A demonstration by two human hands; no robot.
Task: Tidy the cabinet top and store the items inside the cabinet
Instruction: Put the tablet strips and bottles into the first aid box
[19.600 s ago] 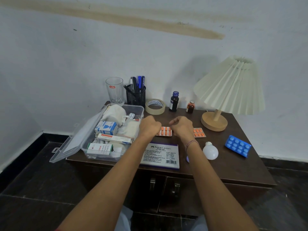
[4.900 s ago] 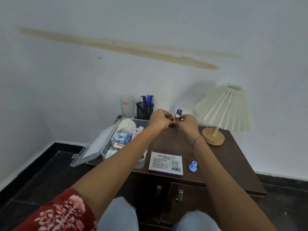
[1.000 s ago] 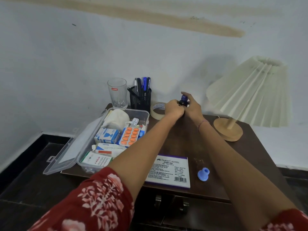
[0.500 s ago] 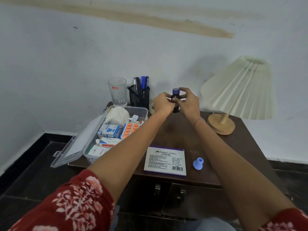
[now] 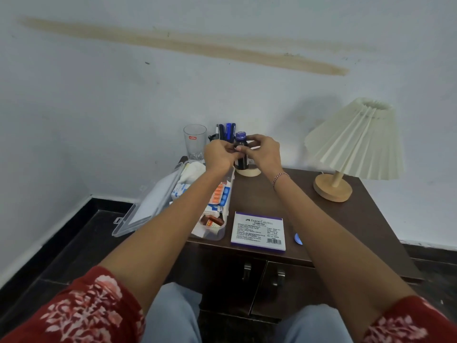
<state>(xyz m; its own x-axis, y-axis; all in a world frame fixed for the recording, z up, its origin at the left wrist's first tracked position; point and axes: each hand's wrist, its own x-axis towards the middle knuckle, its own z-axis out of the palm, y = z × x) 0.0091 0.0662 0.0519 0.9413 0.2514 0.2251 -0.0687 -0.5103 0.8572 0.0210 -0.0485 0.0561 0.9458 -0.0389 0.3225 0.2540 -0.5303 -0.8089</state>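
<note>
A small dark bottle with a blue cap is held upright above the back of the dark wooden cabinet top. My left hand and my right hand both grip it at the neck. A clear plastic box with its lid open sits at the left, filled with medicine packs, orange pill strips and white rolls. A white Faber-Castell stamp pad box lies near the front edge. A small blue piece shows beside my right forearm.
A drinking glass, a pen holder and a tape roll stand at the back by the wall. A pleated lamp on a wooden base occupies the right. Two shut cabinet doors with handles face me.
Both hands have lifted the bottle a little higher and towards me since a second ago. The view has tilted up and pulled back. Earlier the pill strips, bulb and small bottle left the top.
</note>
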